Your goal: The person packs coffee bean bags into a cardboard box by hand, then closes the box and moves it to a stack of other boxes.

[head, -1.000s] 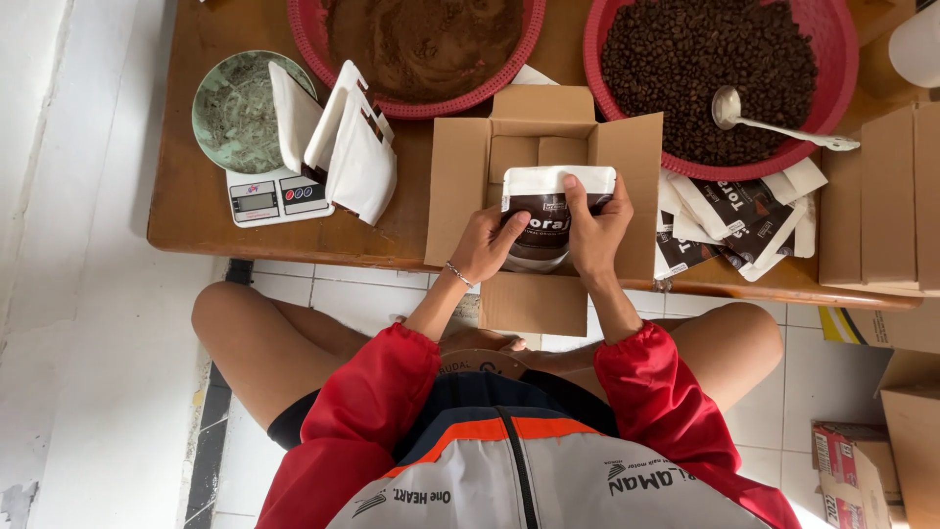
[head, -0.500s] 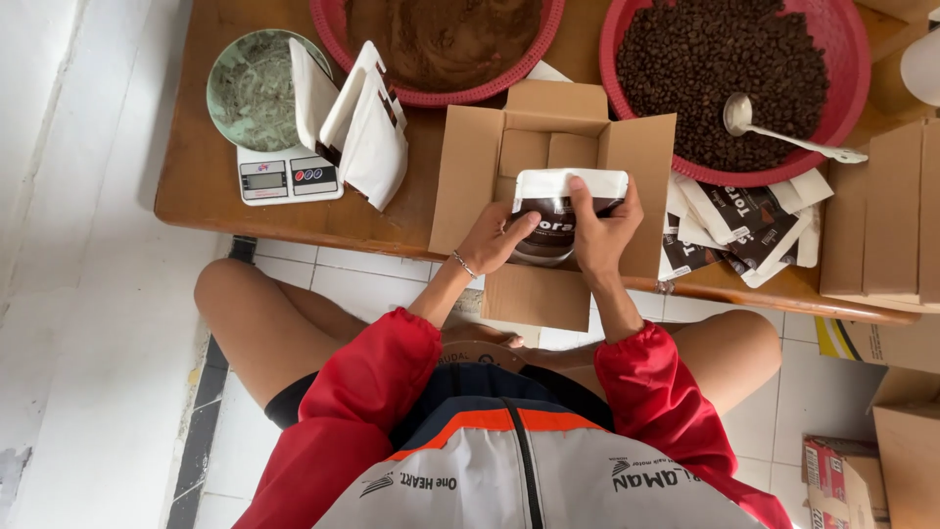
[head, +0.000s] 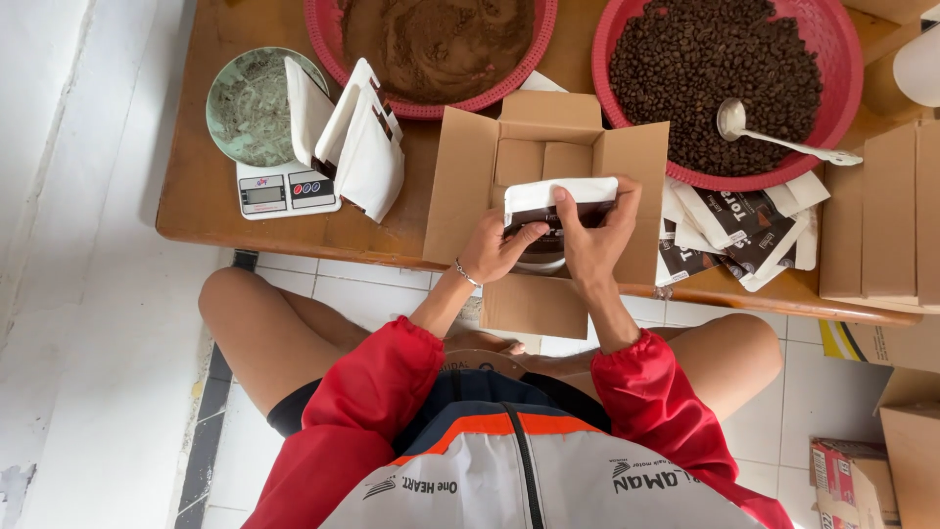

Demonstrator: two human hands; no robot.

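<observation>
both hands, left hand (head: 494, 250) and right hand (head: 592, 235), have lowered the pouch (head: 558, 201) into the open box (head: 543, 186); fingers still pinching its top edge; packing nearly seated

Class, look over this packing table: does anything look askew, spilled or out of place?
Nothing is spilled. The filled pouches lie in a loose, fanned heap under the bean basin's rim, and empty white pouches lean against the scale.

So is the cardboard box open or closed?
Open: the cardboard box has all four flaps spread outward, and both hands hold a pouch over it.
</observation>
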